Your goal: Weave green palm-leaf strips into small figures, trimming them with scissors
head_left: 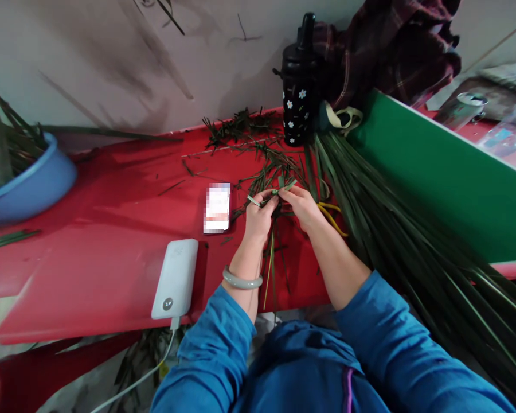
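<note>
Close together over the red table, both hands pinch a small folded piece of green leaf strip (275,193). My left hand (260,213) is closed on its left side, and a pale strip end sticks out past the fingers. From the right, the fingertips of my right hand (300,205) grip the same piece. Thin strip ends hang below the hands toward the table's front edge. Scraps of cut leaf (279,163) lie just beyond the fingers. Yellow handles (336,221), perhaps of scissors, show beside my right wrist, partly covered by leaves.
Long green leaves (382,229) spread along the right, beside a green panel (430,183). A black flowered tumbler (298,86) stands at the back. Left of my hands lie a phone (218,207) and a white power bank (175,278) with a cable. A blue basin (38,183) holds leaves.
</note>
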